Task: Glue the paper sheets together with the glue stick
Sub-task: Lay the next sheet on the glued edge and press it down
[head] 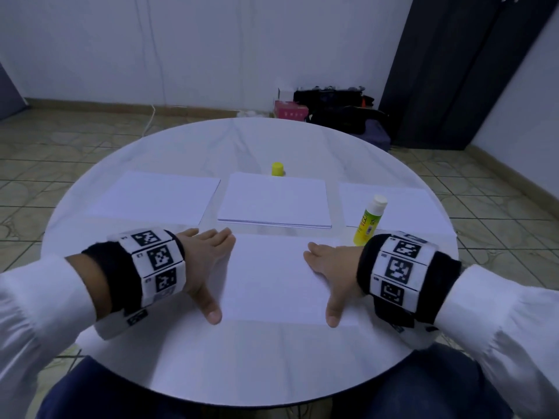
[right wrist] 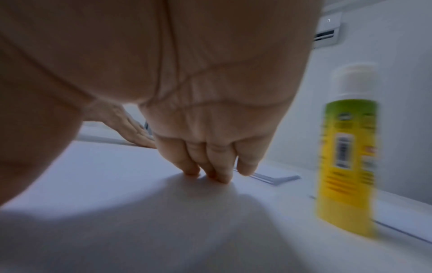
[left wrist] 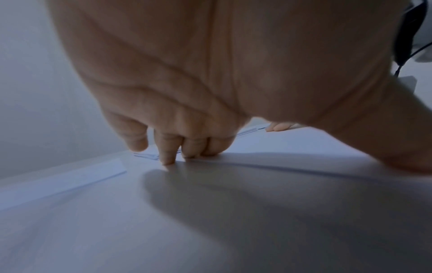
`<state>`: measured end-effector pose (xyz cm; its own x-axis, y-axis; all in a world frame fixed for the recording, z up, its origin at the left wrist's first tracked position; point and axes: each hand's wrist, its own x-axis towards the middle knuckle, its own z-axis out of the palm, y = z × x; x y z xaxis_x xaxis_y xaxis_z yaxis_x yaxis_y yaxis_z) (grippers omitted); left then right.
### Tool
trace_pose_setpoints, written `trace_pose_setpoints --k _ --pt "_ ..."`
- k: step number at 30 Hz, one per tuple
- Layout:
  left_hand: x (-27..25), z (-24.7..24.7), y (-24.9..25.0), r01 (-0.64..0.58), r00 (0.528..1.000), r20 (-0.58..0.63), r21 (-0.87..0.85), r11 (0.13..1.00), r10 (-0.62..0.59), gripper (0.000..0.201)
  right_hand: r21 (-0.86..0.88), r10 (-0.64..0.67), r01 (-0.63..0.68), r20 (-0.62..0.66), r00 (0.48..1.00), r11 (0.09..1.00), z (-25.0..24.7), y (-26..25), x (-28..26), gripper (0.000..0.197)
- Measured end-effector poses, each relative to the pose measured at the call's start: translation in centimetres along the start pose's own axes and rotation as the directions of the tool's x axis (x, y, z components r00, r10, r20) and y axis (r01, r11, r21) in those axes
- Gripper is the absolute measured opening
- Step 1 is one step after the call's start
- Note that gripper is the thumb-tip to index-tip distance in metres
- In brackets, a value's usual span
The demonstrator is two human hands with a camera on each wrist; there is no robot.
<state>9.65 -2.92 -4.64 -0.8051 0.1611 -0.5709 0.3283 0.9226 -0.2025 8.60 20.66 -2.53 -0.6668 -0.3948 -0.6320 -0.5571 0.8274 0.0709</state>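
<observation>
**Both hands flat on the near sheet, glue stick standing off to the right**

A white sheet of paper [head: 272,276] lies on the round white table [head: 211,373], nearest the person. The left hand [head: 205,267] rests at the sheet's left edge with its fingers straight and spread, thumb pointing back toward the body; in the left wrist view the fingertips [left wrist: 167,160] press down right at the paper's far left corner. The right hand [head: 332,270] mirrors it on the right side, fingers straight and laid on the paper, thumb stretched along the sheet's right edge. Neither hand is grasping anything; both are simply pressing flat.

The glue stick [head: 370,220] stands upright just beyond the right hand, uncapped, its white top showing above a yellow and green label. It is close beside the right wrist but apart from the fingers. In the right wrist view it is blurred, so whether its base sits on the table or on the edge of the paper next to it is hard to tell. Its yellow cap [head: 277,169] stands well apart, at the far edge of the middle stack.

Beyond the near sheet, three more lots of paper lie in a row: a left sheet [head: 157,198], a middle stack [head: 273,201] and a right sheet [head: 405,204] behind the glue stick.
</observation>
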Motion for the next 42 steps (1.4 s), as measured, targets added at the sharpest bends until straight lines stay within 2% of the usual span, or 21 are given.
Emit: trace_pose_setpoints --k 7,11,16,23,26,31,33,36,38,39,42 --pt "-0.2 0.4 0.1 0.029 0.995 -0.092 0.015 0.999 -0.027 0.142 -0.089 -0.101 0.087 -0.166 0.981 0.992 -1.8 -7.7 4.5 0.114" --pt "-0.2 0.6 0.0 0.028 0.99 -0.135 0.002 1.0 -0.028 0.14 -0.035 -0.145 0.14 -0.25 0.957 0.989 -2.0 -9.7 5.0 0.101" --pt "-0.2 0.8 -0.1 0.046 0.993 -0.114 0.019 0.999 -0.044 0.141 -0.009 -0.067 0.066 -0.157 0.985 0.998 -0.8 -5.2 3.6 0.123" --pt "-0.1 1.2 -0.6 -0.006 0.993 -0.118 0.005 1.0 0.007 0.159 0.064 0.052 -0.052 0.003 0.999 0.997 1.2 2.1 -0.4 0.129" --pt "-0.2 1.0 -0.5 -0.016 0.995 -0.098 0.024 1.0 0.019 0.171 0.055 0.074 -0.075 0.022 0.997 0.996 1.5 2.8 -0.6 0.131" --pt "-0.3 0.6 -0.4 -0.01 0.996 -0.091 0.047 0.999 0.014 0.168 -0.031 0.096 -0.096 -0.008 0.995 0.995 0.6 2.3 -0.1 0.134" --pt "-0.1 0.6 -0.5 -0.012 0.996 -0.083 0.016 1.0 0.014 0.175 -0.082 0.115 -0.116 -0.019 0.993 0.99 0.4 1.9 0.3 0.136" --pt "-0.2 0.2 -0.5 0.003 0.996 -0.093 -0.138 0.99 -0.016 0.167 -0.1 0.128 -0.131 -0.035 0.991 0.986 0.4 1.5 0.7 0.134" --pt "-0.6 -0.1 -0.6 0.011 0.995 -0.085 -0.393 0.919 -0.048 0.152 -0.081 0.124 -0.127 -0.039 0.991 0.989 0.5 1.7 0.5 0.139" --pt "-0.8 -0.2 -0.7 0.002 0.996 -0.077 -0.548 0.836 -0.053 0.142 -0.064 0.121 -0.123 -0.037 0.992 0.99 0.5 1.8 0.3 0.141" --pt "-1.4 0.5 -1.2 -0.048 0.986 -0.112 -0.901 0.43 -0.124 0.128 0.062 0.107 -0.105 -0.021 0.994 0.993 0.7 2.2 -0.3 0.143"
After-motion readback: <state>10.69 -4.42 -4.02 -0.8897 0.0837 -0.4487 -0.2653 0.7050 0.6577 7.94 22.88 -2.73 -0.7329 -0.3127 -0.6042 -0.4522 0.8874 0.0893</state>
